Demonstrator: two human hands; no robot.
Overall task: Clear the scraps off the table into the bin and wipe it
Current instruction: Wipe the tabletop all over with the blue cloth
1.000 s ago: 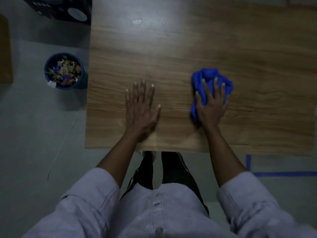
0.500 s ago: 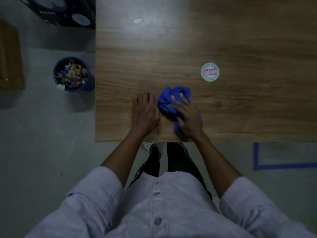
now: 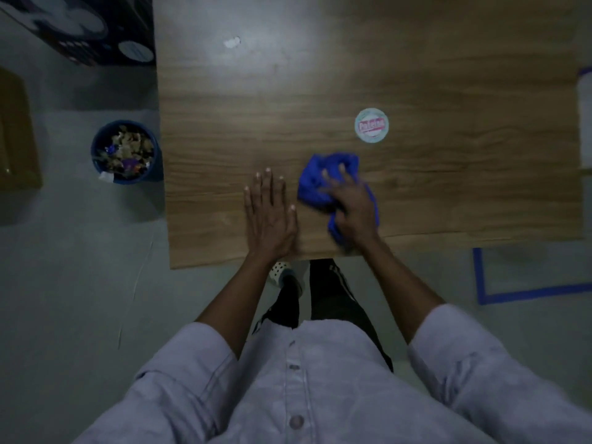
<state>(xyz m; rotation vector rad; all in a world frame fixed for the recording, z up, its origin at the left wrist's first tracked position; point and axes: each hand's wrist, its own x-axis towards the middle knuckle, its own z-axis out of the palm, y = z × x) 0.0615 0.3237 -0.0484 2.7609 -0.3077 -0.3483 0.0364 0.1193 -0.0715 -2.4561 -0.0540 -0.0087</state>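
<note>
A wooden table (image 3: pixel 448 75) fills the upper middle of the head view. My right hand (image 3: pixel 354 208) presses a crumpled blue cloth (image 3: pixel 315 181) onto the table near its front edge, fingers curled over it. My left hand (image 3: pixel 269 216) lies flat on the wood just left of the cloth, fingers spread, holding nothing. A small white scrap (image 3: pixel 232 42) lies at the far side of the table. A blue bin (image 3: pixel 125 152) full of paper scraps stands on the floor left of the table.
A round sticker (image 3: pixel 371 125) sits on the table beyond the cloth. A dark printed box (image 3: pixel 96 30) stands on the floor at top left, a brown box (image 3: pixel 16 133) at the far left. Blue tape (image 3: pixel 525 291) marks the floor at right.
My right hand swept the blue cloth from the right toward the left hand, uncovering the round sticker, then back a little to the right. The left hand stayed flat on the table.
</note>
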